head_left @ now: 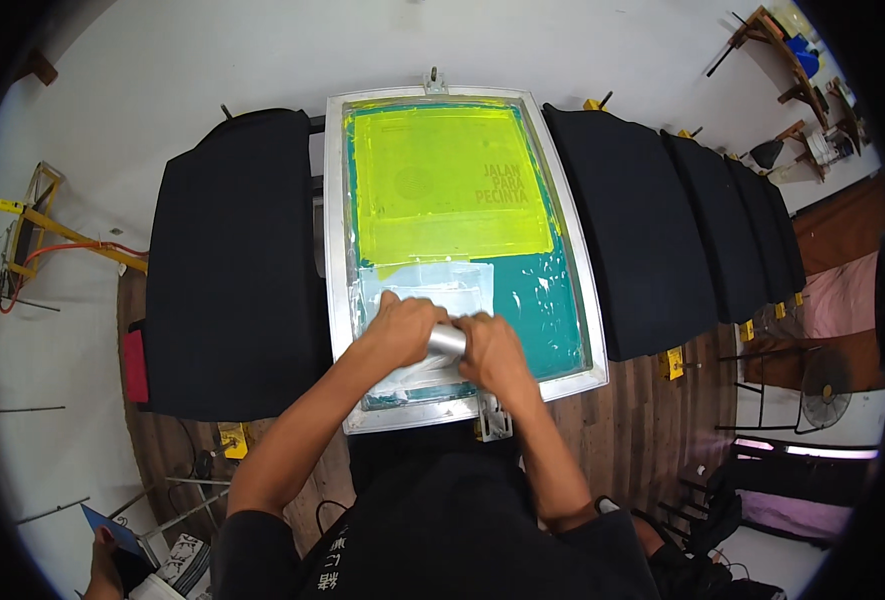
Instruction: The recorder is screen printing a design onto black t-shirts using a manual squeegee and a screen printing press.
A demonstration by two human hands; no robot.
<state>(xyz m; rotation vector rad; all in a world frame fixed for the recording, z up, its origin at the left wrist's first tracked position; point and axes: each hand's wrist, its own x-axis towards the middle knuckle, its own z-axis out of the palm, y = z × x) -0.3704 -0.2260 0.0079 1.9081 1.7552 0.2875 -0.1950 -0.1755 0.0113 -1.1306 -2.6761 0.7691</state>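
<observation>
A silk-screen frame with silver metal edges lies in front of me. Its upper mesh is yellow-green with a faint printed design, and teal mesh shows around and below. Both my hands are closed on a squeegee with a silver metal handle, over the lower part of the screen. My left hand grips its left side, my right hand its right side. White ink is smeared on the mesh just beyond my hands. My hands hide most of the squeegee; its blade is not clearly visible.
Black shirt-covered boards stand left and right of the screen. Metal clamps hold the frame at its far and near edges. Another person's hand shows at lower left. A fan stands at right.
</observation>
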